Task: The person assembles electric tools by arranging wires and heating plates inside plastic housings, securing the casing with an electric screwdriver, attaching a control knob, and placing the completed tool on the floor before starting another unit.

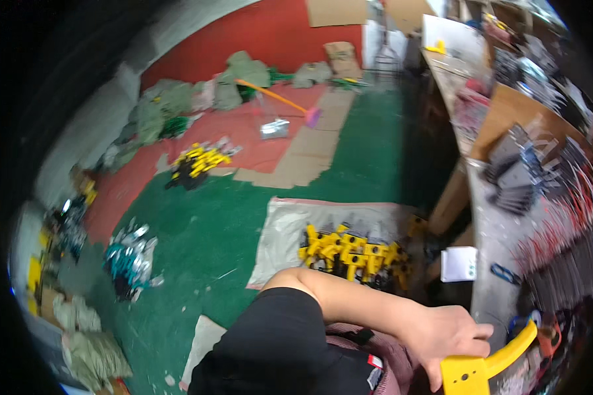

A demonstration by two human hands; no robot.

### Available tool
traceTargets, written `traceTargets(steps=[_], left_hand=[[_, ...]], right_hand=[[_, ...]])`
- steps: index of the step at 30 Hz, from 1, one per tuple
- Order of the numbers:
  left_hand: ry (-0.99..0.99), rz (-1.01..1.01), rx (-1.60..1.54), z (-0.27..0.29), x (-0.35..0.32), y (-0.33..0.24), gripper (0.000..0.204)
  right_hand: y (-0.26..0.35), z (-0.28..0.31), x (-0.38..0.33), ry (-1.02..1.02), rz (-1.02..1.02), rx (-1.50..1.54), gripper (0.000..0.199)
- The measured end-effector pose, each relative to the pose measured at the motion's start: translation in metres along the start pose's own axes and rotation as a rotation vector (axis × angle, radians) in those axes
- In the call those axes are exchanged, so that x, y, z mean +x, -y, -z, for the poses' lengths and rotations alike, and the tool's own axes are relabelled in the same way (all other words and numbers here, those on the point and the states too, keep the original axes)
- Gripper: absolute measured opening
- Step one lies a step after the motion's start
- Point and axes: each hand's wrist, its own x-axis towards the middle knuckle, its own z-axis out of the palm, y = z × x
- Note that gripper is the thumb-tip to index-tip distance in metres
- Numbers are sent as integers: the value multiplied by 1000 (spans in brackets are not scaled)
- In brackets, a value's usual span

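Left hand: The person's left hand (449,339) is beside the near end of the workbench (487,230), back turned up, fingers partly bent and thumb pointing down; whether it grips firmly cannot be told.
Yellow part: The yellow part (464,376) lies just below and right of the hand, its flat block next to the thumb and its curved handle slanting up to the right across the view of the workbench's near end; whether it rests there cannot be told.
Black sleeve: The black sleeve (263,342) is left of the workbench, the bare forearm leading from it to the hand.
White pad: A white pad (458,264) sits at the workbench's left edge.
Red wires: Thin red wires (573,217) spread over the workbench's right side.
White sheet: Left of the workbench, a white sheet (277,227) on the floor carries a pile of yellow pieces (352,250).
Broom: Well left of the workbench's far end, an orange-handled broom (277,97) lies over red floor covering (254,155).
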Motion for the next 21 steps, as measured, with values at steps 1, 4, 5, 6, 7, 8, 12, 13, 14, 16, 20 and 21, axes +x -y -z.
traceTargets(steps=[1, 4, 5, 6, 7, 8, 12, 13, 14, 16, 20, 21], left_hand=[[81, -88, -34, -12, 17, 1, 83], [167, -174, -201, -25, 26, -9, 73], [290, -265, -220, -33, 47, -12, 64], [329, -335, -176, -36, 60, -9, 59], [348, -379, -155, -33, 72, -7, 57], [418, -302, -120, -23, 69, -8, 49], [592, -362, -377, -77, 87, -21, 64], [516, -322, -469, -91, 96, -33, 64], [332, -266, -748, -101, 93, -57, 60], [226, -210, -1073, -115, 85, -101, 57], [702, -127, -1269, -138, 64, -147, 55], [812, -98, -1289, -139, 61, -153, 54]], right_hand=[[20, -9, -14, 3, -67, 158, 65], [108, -56, -68, -110, -159, 578, 57], [127, -63, -83, -103, -284, 723, 53], [124, -69, -91, -55, -274, 701, 41], [133, -79, -88, -103, -252, 913, 42], [137, -79, -82, 14, -168, 980, 28], [126, -87, -155, -530, -79, 653, 31], [132, -95, -183, -692, -80, 615, 31], [144, -107, -206, -794, -134, 603, 31], [167, -135, -252, -1214, 79, 810, 30], [177, -202, -299, -1665, 64, 420, 31], [183, -213, -302, -1676, 93, 359, 31]])
